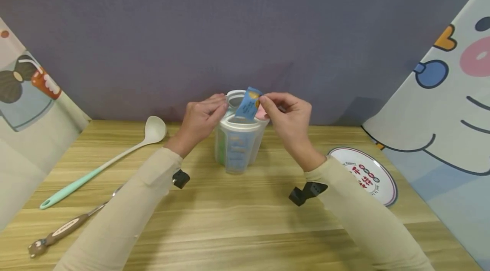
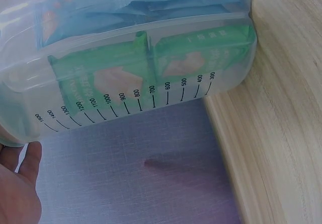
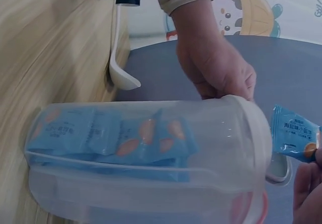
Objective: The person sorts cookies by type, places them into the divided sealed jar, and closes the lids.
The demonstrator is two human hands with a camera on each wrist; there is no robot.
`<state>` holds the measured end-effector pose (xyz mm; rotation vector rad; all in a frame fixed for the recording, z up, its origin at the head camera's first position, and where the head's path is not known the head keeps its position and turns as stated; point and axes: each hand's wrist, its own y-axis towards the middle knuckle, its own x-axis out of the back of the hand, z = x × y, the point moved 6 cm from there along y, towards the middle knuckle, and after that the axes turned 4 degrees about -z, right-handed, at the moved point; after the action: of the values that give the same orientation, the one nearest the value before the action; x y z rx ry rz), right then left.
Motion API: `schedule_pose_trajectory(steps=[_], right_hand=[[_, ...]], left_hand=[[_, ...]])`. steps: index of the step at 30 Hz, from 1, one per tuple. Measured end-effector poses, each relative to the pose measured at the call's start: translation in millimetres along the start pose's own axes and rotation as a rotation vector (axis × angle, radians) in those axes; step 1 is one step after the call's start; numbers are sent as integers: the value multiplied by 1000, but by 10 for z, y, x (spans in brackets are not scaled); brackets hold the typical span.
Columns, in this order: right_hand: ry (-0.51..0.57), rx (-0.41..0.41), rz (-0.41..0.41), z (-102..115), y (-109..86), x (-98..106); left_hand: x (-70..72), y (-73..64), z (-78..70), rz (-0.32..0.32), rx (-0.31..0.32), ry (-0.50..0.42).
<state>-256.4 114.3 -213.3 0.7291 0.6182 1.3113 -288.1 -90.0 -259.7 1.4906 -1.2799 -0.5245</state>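
Observation:
A clear, divided storage container [image 1: 222, 145] stands upright on the table, with a white rim and a flap lid [image 1: 235, 100] raised at its top. Between thumb and fingers, my right hand [image 1: 292, 115] pinches a blue snack packet [image 1: 248, 104] just above the container's opening. My left hand [image 1: 202, 118] rests its fairly straight fingers against the left side of the rim; their tips are partly hidden. Through the wall I see more blue packets [image 3: 108, 133] in one compartment and green packets [image 2: 118, 80] in another, beside a printed measuring scale. A pink part [image 1: 261, 112] shows at the right of the top.
Left of the container lies a white ladle [image 1: 155, 130] with a mint handle. A utensil with a brown bear-shaped handle [image 1: 66, 227] lies nearer, partly under the left sleeve. A white plate [image 1: 383, 181] is at the right, partly behind the right sleeve. A grey panel [image 1: 237, 28] stands behind.

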Motion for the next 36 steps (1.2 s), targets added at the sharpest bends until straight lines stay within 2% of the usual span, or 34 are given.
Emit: schedule_pose_trajectory(steps=[12, 21, 28, 36], right_hand=[[29, -40, 0, -123, -45, -66], [-67, -37, -25, -121, -72, -72], [-112, -93, -8, -135, -121, -93], [-111, -68, -10, 129, -137, -123]], left_hand=[[5, 6, 12, -2, 14, -4], [18, 12, 6, 7, 22, 9], [9, 5, 29, 1, 25, -8], [-2, -3, 24, -2, 9, -27]])
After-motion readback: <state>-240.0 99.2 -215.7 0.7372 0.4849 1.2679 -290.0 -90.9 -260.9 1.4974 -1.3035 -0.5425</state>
